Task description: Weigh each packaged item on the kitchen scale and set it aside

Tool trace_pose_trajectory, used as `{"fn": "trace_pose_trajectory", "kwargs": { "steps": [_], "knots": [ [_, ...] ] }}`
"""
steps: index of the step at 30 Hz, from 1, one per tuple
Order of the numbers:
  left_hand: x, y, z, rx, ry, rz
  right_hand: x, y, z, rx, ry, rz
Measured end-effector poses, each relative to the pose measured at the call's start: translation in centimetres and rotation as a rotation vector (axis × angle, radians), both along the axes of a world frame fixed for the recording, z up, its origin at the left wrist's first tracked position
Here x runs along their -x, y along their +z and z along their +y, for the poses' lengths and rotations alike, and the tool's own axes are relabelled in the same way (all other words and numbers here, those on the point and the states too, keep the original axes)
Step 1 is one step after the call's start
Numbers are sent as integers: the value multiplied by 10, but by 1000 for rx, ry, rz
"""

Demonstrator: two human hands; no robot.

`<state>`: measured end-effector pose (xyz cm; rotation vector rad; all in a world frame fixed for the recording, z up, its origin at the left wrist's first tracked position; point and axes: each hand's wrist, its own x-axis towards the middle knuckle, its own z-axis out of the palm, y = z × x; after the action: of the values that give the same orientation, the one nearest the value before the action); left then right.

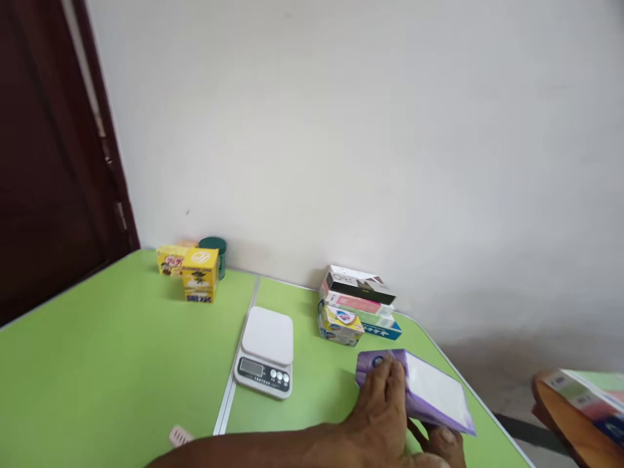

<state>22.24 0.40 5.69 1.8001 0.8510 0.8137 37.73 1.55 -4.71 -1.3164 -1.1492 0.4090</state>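
Observation:
A purple pack (436,393) with a large white face is tilted near the right edge of the green table, a round dark emblem on its left end. My left hand (383,406) reaches in from the lower left, fingers closed over the pack's near left corner. Below it, at the pack's lower edge, my right hand (443,445) grips from underneath; most of it lies beyond the bottom of the picture. Left of the hands, a white kitchen scale (267,338) stands on the table, its platform bare and its display blank.
Behind the pack, a stack of flat boxes (363,289) rests by the wall with a yellow box (340,325) before it. Yellow cartons (199,276) and a green tub (221,250) stand back left. At far right, more boxes (592,396) lie on a brown surface. A pink item (180,435) is in front.

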Motion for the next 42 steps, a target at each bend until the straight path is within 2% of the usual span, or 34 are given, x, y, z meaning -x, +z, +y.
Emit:
{"fn": "trace_pose_trajectory", "kwargs": {
  "steps": [3, 6, 10, 14, 18, 21, 25, 28, 30, 33, 37, 42],
  "knots": [
    [47, 16, -40, -80, 130, -75, 47, 27, -17, -10, 73, -2],
    [100, 18, -56, -145, 346, -89, 103, 46, -18, 30, 197, -88],
    [156, 1, -48, -212, 523, -83, 164, 53, -7, 2, 338, -173],
    [188, -23, -34, -196, 623, -69, 194, 45, 7, -51, 374, -223],
    [208, -38, -29, -147, 619, -73, 185, 31, 14, -4, 386, -187],
    [226, -49, -26, -89, 677, -106, 166, 21, 19, 148, 312, -67],
    [247, -73, -19, 2, 764, -198, 149, 8, 29, 340, 280, 93],
    [258, -91, -13, 80, 802, -245, 147, 1, 36, 332, 291, 137],
    [262, -97, -9, 106, 837, -267, 147, -1, 37, 326, 289, 139],
    [264, -98, -8, 110, 854, -274, 146, -1, 37, 322, 294, 129],
    [262, -92, -9, 104, 844, -234, 146, 1, 36, 328, 300, 127],
    [261, -89, -13, 46, 827, -206, 150, 11, 31, 345, 306, 114]
  ]
}}
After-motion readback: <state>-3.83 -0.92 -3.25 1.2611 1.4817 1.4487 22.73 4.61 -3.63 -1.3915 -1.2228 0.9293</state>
